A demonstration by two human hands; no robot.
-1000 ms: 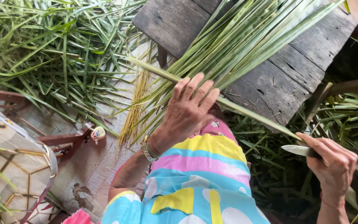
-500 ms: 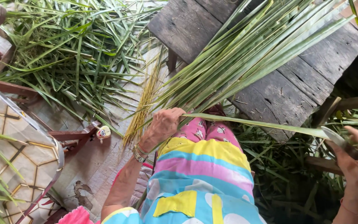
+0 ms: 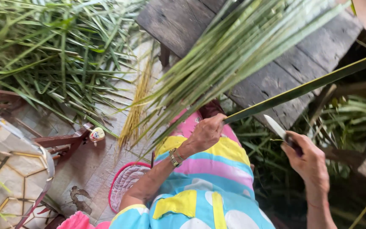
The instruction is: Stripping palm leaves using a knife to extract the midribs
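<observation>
So my left hand [image 3: 206, 132] is pinched tight on the near end of one long green leaf [image 3: 306, 87], which runs up and to the right past the dark wooden table [image 3: 284, 80]. My right hand [image 3: 308, 161] is fisted round a knife [image 3: 276, 127], blade just below that leaf. A leaf bundle [image 3: 229, 55] lies across the table.

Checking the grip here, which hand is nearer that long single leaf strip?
Left. The left hand pinches the leaf strip at its near end; the right hand holds a knife just below it.
</observation>
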